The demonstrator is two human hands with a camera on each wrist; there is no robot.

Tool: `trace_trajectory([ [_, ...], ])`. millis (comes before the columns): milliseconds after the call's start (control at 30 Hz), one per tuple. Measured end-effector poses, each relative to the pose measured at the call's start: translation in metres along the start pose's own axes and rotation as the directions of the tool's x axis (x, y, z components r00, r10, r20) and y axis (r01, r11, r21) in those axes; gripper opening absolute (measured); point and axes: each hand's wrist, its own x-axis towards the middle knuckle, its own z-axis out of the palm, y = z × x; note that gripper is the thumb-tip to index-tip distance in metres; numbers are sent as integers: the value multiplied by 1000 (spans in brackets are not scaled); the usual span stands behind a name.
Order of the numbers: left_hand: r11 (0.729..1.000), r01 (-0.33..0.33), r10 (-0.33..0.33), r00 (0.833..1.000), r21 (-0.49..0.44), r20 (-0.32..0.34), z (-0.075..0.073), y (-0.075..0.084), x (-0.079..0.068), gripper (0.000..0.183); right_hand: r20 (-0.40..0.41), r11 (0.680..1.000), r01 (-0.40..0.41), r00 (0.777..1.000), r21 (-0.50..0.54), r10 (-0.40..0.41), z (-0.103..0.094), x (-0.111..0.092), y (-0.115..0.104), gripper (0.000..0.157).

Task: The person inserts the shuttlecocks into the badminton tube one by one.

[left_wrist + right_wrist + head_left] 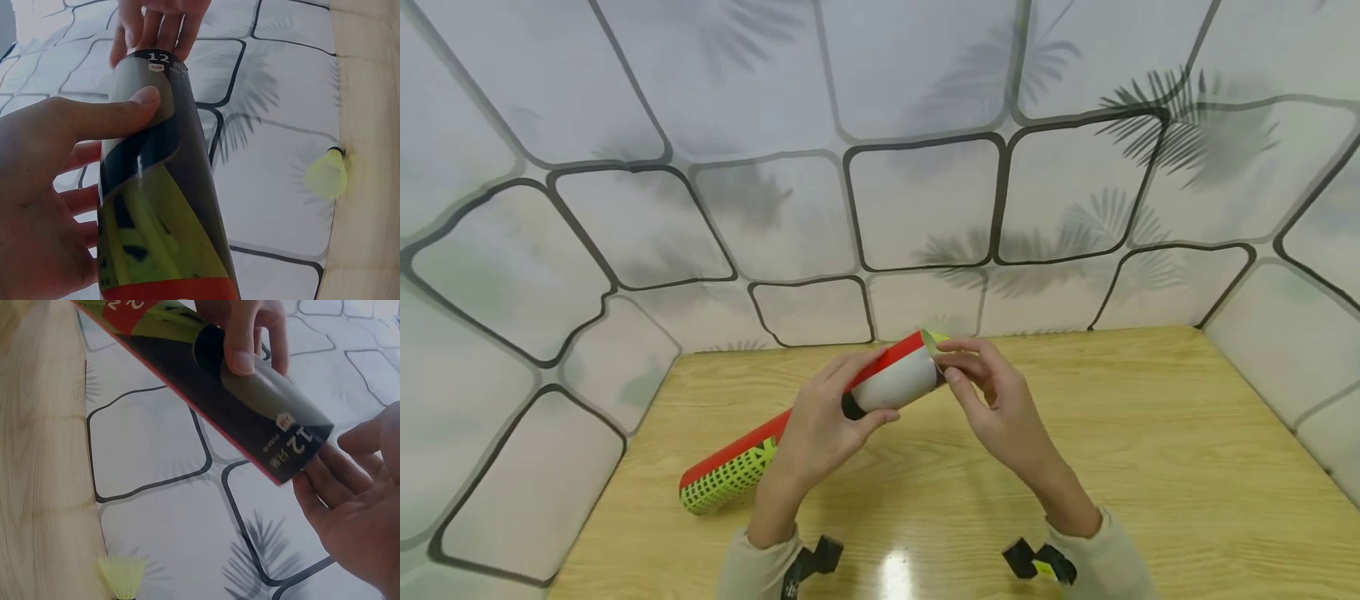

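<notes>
A long shuttlecock tube (pixel 895 385), red, white and yellow-green with a printed "12" near its end, slants up to the right above the table. My left hand (pixel 822 421) grips it around the upper part, thumb along the near side (pixel 69 144). At the tube's upper end is my right hand (pixel 1000 404), its fingers touching the rim; palm and spread fingers show in the right wrist view (pixel 356 500). Whether the fingertips reach inside is hidden. A yellow shuttlecock (pixel 327 175) is by the back edge of the table, also in the right wrist view (pixel 122 576).
The light wood table (pixel 1150 450) runs up to a pale wall covering (pixel 925 200) with dark outlined stone shapes and leaf shadows. Similar side panels (pixel 1300 333) enclose it left and right. Each wrist carries a small black camera mount (pixel 1037 560).
</notes>
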Motion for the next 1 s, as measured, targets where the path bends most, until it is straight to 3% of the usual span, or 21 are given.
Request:
trace_trajectory([
  [200,997,58,-55,997,42,-52,-12,-15,0,75,-131,999,-45,990,-10,43,-7,5,15,29],
  [400,989,127,-120,988,73,-93,-22,-32,-4,74,-145,967,-243,962,-71,231,1,6,49,35],
  [533,982,159,-149,984,98,-103,-25,-38,-6,74,-116,922,-365,929,-126,352,16,13,73,41],
  [700,978,172,-160,982,117,-103,-25,-42,-5,73,-79,881,-456,890,-125,450,32,24,99,53],
  [1000,978,178,-168,981,112,-93,-26,-41,-5,73,-42,776,-627,779,-70,626,35,32,123,76],
])
